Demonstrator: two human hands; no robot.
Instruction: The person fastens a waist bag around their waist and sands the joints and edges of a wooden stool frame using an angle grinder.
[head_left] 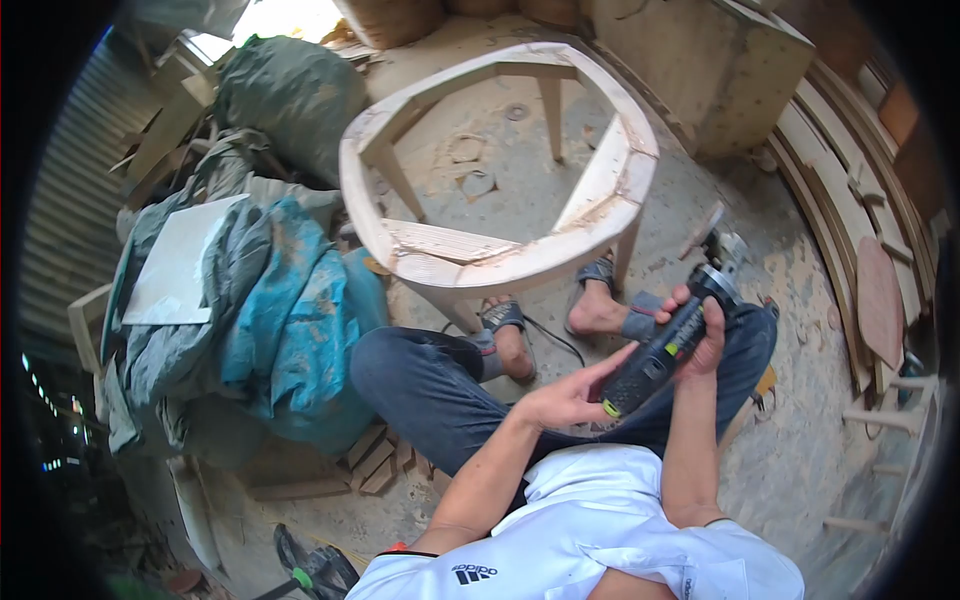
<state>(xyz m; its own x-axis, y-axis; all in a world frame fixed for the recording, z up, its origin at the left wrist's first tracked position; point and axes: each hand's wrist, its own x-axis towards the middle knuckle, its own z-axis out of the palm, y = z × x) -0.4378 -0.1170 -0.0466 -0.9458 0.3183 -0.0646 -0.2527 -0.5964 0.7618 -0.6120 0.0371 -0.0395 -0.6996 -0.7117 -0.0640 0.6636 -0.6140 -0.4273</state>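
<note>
Above my lap is a black angle grinder [655, 360] with green markings, tilted so its metal head and disc [703, 232] point up and away from me. My right hand [703, 335] wraps round the front of its body, just behind the head. At the rear end, my left hand [578, 392] grips the grinder from the side, its fingers partly hidden behind the body. Beyond my feet stands a rounded wooden frame [365, 205] on legs, its joined pale pieces forming a ring. The disc is apart from the frame, to its right.
Blue and grey cloths [290, 310] lie heaped at the left, with a white board [180, 265] on top. A large wooden box [720, 75] stands at the back right. Long planks [825, 190] line the right side. Wood offcuts [370, 460] lie by my left knee; a cord [560, 340] runs near my feet.
</note>
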